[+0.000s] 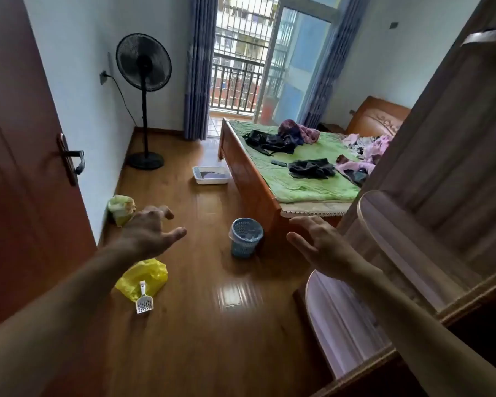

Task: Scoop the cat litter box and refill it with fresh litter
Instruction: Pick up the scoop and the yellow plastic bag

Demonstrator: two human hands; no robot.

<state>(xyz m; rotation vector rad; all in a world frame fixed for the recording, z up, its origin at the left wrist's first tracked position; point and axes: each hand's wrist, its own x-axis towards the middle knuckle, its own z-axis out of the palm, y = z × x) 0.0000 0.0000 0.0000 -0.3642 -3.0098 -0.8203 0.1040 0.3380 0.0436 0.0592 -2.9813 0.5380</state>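
Both hands' grip spread (left hand (148, 232), right hand (321, 243)); scoop (143, 299) on yellow bag (143, 275).

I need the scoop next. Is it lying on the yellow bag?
Touching. The head view shows the scoop's handle overlapping the yellow bag, its slotted end on the floor.

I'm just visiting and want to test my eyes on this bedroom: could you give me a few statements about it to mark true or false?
1. The white scoop lies on the floor by the yellow bag. True.
2. The left hand grips the scoop. False: it holds nothing.
3. The litter tray sits on the bed. False: it is on the floor beside it.
4. The blue basket stands upright. True.
5. The right hand is empty. True.
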